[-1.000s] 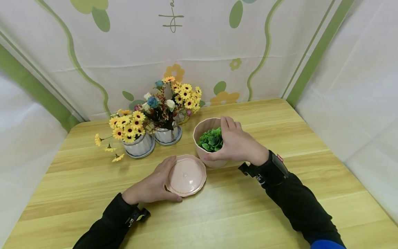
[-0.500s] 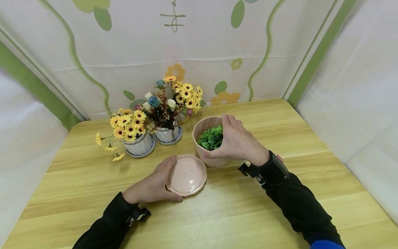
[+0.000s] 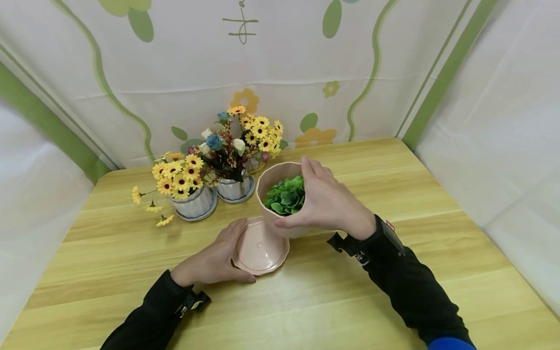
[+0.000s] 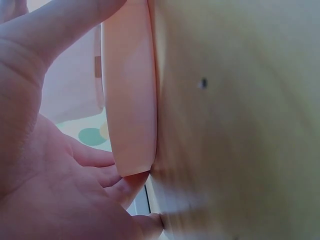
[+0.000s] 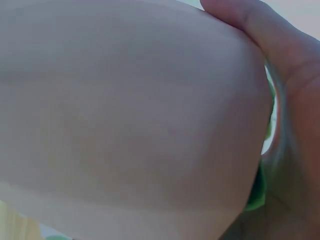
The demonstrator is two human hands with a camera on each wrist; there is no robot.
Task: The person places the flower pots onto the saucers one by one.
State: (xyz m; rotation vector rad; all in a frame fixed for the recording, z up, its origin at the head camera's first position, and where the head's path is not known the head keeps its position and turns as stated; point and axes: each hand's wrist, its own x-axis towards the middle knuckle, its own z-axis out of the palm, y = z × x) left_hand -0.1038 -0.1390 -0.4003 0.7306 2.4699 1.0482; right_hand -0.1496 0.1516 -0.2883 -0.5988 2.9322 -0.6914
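Note:
My right hand (image 3: 328, 201) grips the rim and side of a pale pink flowerpot (image 3: 284, 226) with a faceted rim. Inside the pot sits a leafy green plant (image 3: 286, 197). The pot hangs tilted over the far right edge of a pink saucer (image 3: 258, 248), hiding part of it. My left hand (image 3: 214, 257) holds that saucer by its left side, thumb at the near edge and fingers at the far one. Up close in the left wrist view, the saucer's wall (image 4: 130, 90) stands on the table between thumb and fingers. The pot's smooth side (image 5: 125, 120) fills most of the right wrist view.
Back left on the wooden table (image 3: 372, 301) stand a ribbed pot of yellow flowers (image 3: 192, 204), a pot of blue and white roses (image 3: 234, 189), and another with yellow flowers (image 3: 262, 136) behind. A printed white cloth (image 3: 284, 58) hangs behind the table.
My right hand has lifted the flowerpot and carried it left, from beside the saucer to partly over it. The left hand and the saucer have stayed in place.

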